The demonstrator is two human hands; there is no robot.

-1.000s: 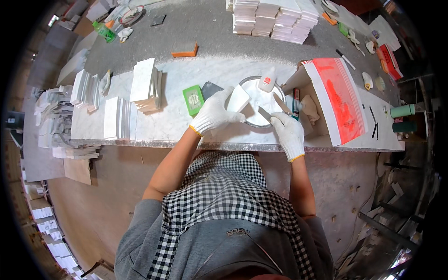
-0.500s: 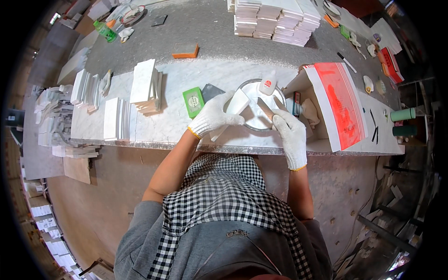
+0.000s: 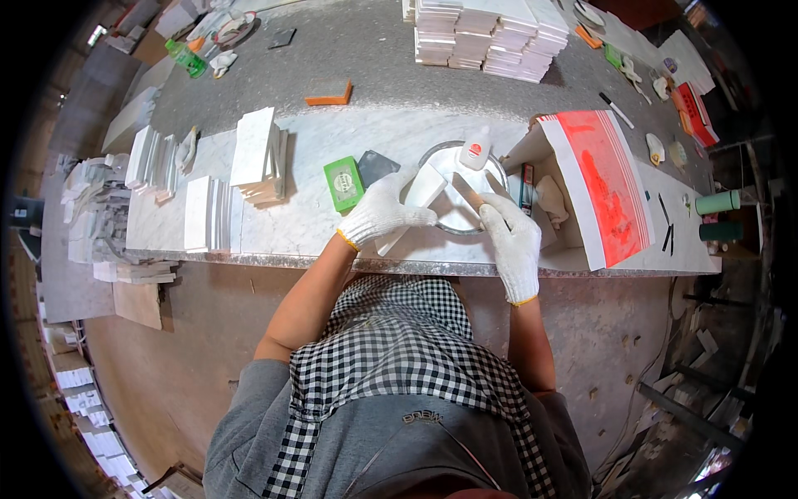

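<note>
My left hand (image 3: 381, 213), in a white knit glove, is closed around a white tile strip (image 3: 426, 186); the strip slants beside the pan and its upper end reaches over the rim. In my gloved right hand (image 3: 513, 249) is a narrow, flat brown putty knife (image 3: 467, 193), its blade pointing up and left over the pan. The round metal pan (image 3: 460, 232) holds white material. A white squeeze bottle (image 3: 475, 151) with a red label sits at the pan's far edge. Left of my left hand lie a green box (image 3: 342, 185) and a dark flat pad (image 3: 378, 165).
An open carton (image 3: 598, 190) with a red side stands right of the pan. Stacked white tiles (image 3: 257, 150) and upright tiles (image 3: 208, 214) stand to the left. A large tile stack (image 3: 486, 37) and an orange block (image 3: 329, 92) lie farther back. The bench edge (image 3: 274, 259) runs before me.
My right hand has shifted slightly left, and the putty knife has moved up and left over the pan toward the tile strip. My left hand has barely moved.
</note>
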